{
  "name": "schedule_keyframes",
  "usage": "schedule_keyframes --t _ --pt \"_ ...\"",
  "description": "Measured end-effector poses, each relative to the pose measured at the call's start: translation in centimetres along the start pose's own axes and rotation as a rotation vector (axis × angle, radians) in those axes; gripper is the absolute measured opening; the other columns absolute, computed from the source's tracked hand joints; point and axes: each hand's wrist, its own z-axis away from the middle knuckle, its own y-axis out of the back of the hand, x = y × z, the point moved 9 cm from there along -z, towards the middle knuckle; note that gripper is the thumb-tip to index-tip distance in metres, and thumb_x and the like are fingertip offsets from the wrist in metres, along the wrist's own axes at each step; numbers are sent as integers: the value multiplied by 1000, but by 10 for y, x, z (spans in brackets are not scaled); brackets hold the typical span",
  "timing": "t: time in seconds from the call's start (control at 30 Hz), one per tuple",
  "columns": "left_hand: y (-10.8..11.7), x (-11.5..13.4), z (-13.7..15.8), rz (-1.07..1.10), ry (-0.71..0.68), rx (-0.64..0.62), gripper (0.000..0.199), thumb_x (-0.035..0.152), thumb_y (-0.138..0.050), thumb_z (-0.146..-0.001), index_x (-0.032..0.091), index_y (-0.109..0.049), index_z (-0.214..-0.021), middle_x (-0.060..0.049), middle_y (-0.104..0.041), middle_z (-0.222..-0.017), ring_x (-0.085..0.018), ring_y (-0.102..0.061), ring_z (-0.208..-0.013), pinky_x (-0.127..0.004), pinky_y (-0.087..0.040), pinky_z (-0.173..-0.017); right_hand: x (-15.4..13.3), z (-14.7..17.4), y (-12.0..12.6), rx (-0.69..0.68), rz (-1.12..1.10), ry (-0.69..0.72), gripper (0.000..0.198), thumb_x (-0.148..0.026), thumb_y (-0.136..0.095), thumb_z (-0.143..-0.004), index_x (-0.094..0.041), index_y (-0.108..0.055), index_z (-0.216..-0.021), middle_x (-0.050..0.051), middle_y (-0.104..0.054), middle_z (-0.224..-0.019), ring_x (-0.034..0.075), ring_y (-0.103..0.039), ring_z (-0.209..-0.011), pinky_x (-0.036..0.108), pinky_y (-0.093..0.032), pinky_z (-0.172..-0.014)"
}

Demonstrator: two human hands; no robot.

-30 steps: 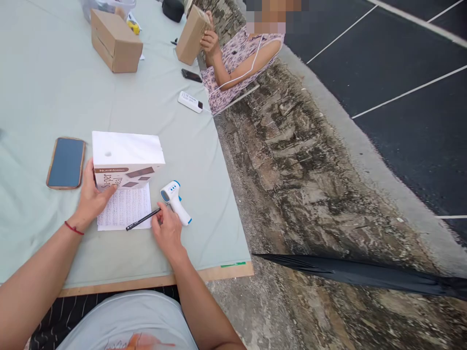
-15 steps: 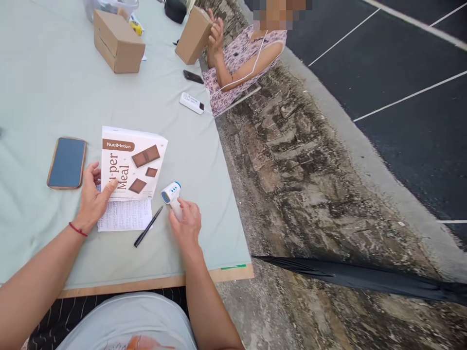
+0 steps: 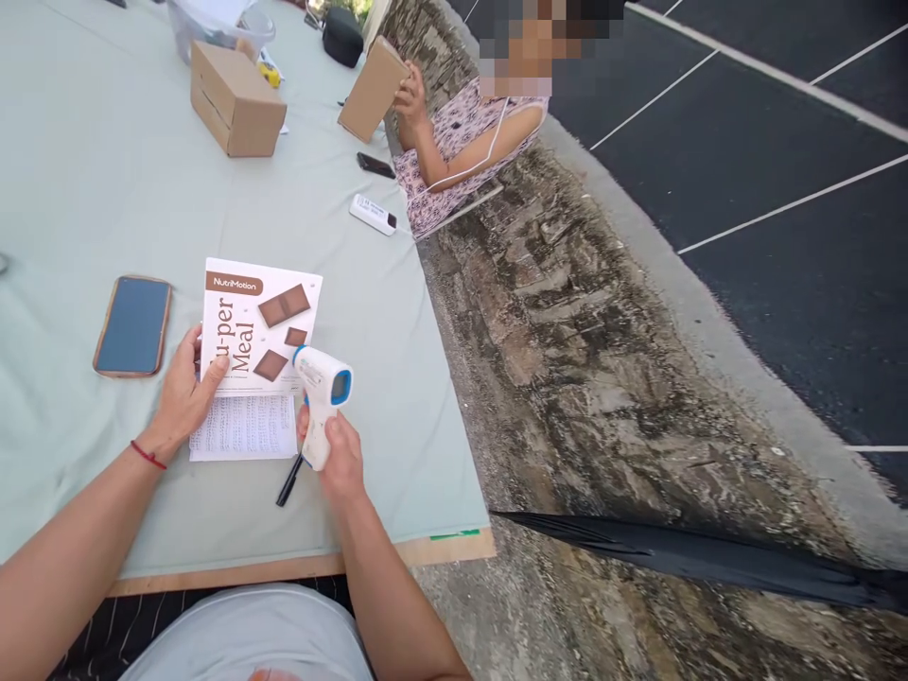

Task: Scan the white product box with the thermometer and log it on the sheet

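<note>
one nutrimotion meal box [image 3: 259,326] is already in hand, gripped at its left edge between the thumb and fingers of the left hand [image 3: 185,390], with a sheet of small writing [image 3: 245,430] showing below that thumb. the right hand [image 3: 344,459] has its fingers wrapped around the handle of an infrared thermometer [image 3: 323,378], nose by the box; aiming looks done, but any reading is too small to confirm, and a black pen [image 3: 288,484], just left of those fingers, seems not yet in use.

On the pale cloth-covered counter [image 3: 106,218], a dark rectangular phone [image 3: 132,326] lies left of a white rectangular box [image 3: 245,331], a white paper sheet [image 3: 245,430] before that box; behind, a brown cardboard box [image 3: 245,109] sits before a clear plastic tub [image 3: 185,36]
</note>
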Motion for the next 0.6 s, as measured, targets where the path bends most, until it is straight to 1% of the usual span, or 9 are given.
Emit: schedule_keyframes --t 0.07,0.13,0.2,0.3,0.47,0.6 --pt "0 -1 0 -1 2 -1 64 60 -52 -94 17 -45 -141 -14 -62 -134 -30 -62 -116 -45 -55 -94 6 6 -22 -64 -39 -33 42 -60 -60 -86 -18 -64 -86 2 -57 -73 15 -49 -65 29 -40 -61" --pt "-1 -1 0 13 0 -7 63 59 -52 -94 17 -46 -141 -14 -63 -132 -29 -63 -113 -43 -56 -92 10 9 -32 -48 -11 -43 40 -58 -63 -85 -19 -65 -89 2 -58 -75 15 -50 -67 28 -42 -62" --pt "-2 0 0 28 -8 -10 63 59 -53 -94 17 -46 -140 -13 -64 -130 -29 -64 -112 -42 -56 -91 13 10 -35 -18 29 -42 40 -58 -64 -84 -19 -65 -94 2 -59 -77 17 -53 -72 29 -45 -65" --pt "-1 -1 -1 27 -5 0 65 60 -54 -93 16 -46 -140 -14 -64 -130 -29 -64 -112 -42 -56 -92 12 9 -41 -31 44 -58 41 -59 -63 -84 -20 -66 -97 2 -60 -77 19 -56 -77 31 -48 -67" --pt "-1 -6 -1 22 25 -1 65 62 -54 -92 17 -46 -139 -13 -64 -130 -29 -64 -111 -43 -56 -91 10 9 -48 -59 -6 -88 43 -60 -65 -83 -20 -65 -97 2 -59 -76 19 -57 -77 32 -50 -69" --pt "-1 -9 -2 41 15 -1 68 63 -56 -92 17 -45 -141 -14 -63 -132 -29 -64 -113 -43 -56 -91 13 12 -54 -50 -49 -97 46 -62 -66 -82 -20 -64 -101 2 -60 -78 19 -58 -80 32 -51 -72"
